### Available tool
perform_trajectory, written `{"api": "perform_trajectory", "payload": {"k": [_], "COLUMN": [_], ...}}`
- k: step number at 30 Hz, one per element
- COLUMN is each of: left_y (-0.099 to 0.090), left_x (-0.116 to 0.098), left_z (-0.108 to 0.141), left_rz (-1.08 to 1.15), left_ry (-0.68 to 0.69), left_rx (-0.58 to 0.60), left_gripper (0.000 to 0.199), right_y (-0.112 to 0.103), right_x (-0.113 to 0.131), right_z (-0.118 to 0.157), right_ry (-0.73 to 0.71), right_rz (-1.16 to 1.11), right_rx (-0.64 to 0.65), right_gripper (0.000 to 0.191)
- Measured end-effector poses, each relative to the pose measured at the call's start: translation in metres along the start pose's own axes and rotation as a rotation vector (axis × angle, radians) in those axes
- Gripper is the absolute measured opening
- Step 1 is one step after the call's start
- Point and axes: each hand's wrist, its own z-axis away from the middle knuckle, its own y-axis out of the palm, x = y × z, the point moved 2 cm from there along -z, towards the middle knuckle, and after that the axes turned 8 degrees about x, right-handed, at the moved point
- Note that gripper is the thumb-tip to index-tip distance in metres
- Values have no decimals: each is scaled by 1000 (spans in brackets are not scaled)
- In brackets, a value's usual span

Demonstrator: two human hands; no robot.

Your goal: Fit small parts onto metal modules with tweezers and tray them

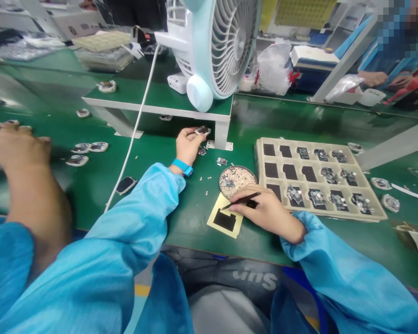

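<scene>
Beside the leg of the low shelf, my left hand pinches a small white-rimmed device. Just below it on the green table lie small electronic parts. My right hand holds black tweezers, their tips over a yellow sheet with a black patch. Behind the sheet, touching the fingers of that hand, is a round dish full of tiny pieces. A beige tray with black pads and circuit parts in its compartments is to the right.
A fan stands on the shelf, its white cable crossing the table at left. Several devices lie farther left near another person's arm. Metal posts rise at right.
</scene>
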Motion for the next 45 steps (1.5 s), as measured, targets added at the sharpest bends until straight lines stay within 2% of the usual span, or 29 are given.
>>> {"api": "perform_trajectory", "payload": {"k": [3, 5, 8, 12, 17, 22, 26, 28, 30, 34, 36, 45], "left_y": [14, 21, 29, 35, 40, 42, 41, 41, 41, 43, 43, 42], "left_x": [-15, -26, -38, -44, -46, -44, -42, -43, -44, -48, -49, -44], "left_z": [24, 43, 69, 92, 105, 109, 109, 110, 111, 113, 114, 115], "left_rz": [260, 329, 333, 259, 212, 172, 152, 137, 116, 80, 69, 29], "left_ry": [-66, -103, -193, -290, -307, -314, -313, -324, -341, -369, -369, -328], "left_rx": [-25, 50, 236, 466, 611, 635, 639, 643, 637, 610, 604, 632], "left_gripper": [45, 50, 51, 49, 42, 33, 26, 22, 21, 21, 19, 25], "right_y": [3, 2, 1, 2, 5, 5, -8, -20, -31, -48, -49, -41], "right_x": [0, 0, -1, -2, -2, -2, 3, 5, 5, 0, -4, -15], "right_z": [0, 0, 0, 0, 0, 0, -1, -1, -2, -2, -2, -2], "right_ry": [-10, -20, -15, -6, 0, 18, 59, 89, 93, 7, -43, -115], "right_rz": [45, 43, 44, 65, 82, 65, -51, -136, -175, -8, 110, 227], "right_rx": [7, -8, -19, 6, -6, 21, 43, 12, -87, -369, -431, -403], "right_gripper": [12, 11, 10, 12, 10, 7, 6, 7, 7, 2, 5, 13]}}
